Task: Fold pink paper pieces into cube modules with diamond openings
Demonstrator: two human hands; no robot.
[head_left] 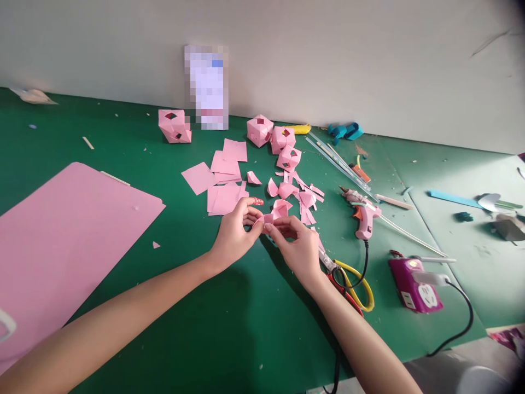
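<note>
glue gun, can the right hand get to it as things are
Probably yes: nothing tall stands between the right hand and the glue gun, though that hand is occupied with a folded pink paper piece.

No lettering can be read; the upright panel (pixel 210 87) is pixelated.

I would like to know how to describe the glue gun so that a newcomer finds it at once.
On the green table, look to the right of the person's right hand, beyond the scissors. There lies a glue gun with orange trigger and black cord. Unlike the nearby purple power block, it is pale pink and pistol-shaped.
</note>
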